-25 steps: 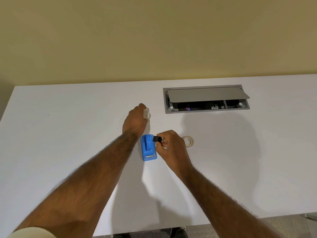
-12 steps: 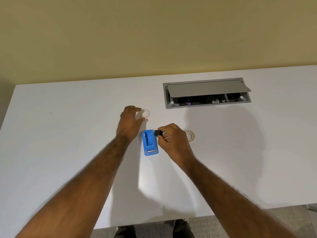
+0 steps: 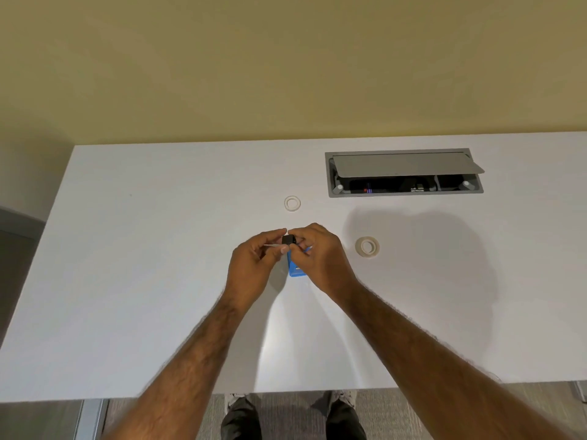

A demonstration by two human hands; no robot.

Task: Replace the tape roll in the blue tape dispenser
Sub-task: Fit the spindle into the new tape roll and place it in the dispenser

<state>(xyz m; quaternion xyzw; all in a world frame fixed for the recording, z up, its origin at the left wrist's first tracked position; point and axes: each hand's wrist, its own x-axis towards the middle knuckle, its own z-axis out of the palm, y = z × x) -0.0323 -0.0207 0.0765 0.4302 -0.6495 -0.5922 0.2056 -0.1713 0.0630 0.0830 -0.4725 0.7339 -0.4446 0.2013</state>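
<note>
The blue tape dispenser (image 3: 296, 270) lies on the white table (image 3: 158, 281), mostly hidden under my hands. A small black spindle (image 3: 288, 240) is pinched between my left hand (image 3: 258, 261) and my right hand (image 3: 317, 255), just above the dispenser. An empty white tape core (image 3: 292, 203) lies flat on the table beyond my hands. A fuller roll of tape (image 3: 367, 246) lies flat to the right of my right hand, apart from it.
An open grey cable box (image 3: 403, 173) with its lid raised is set into the table at the back right. A yellow wall stands behind the table. My shoes show on the carpet below the near table edge.
My left hand has let go of the empty white core, left it on the table, and come back to meet the right hand on the black spindle over the dispenser.
</note>
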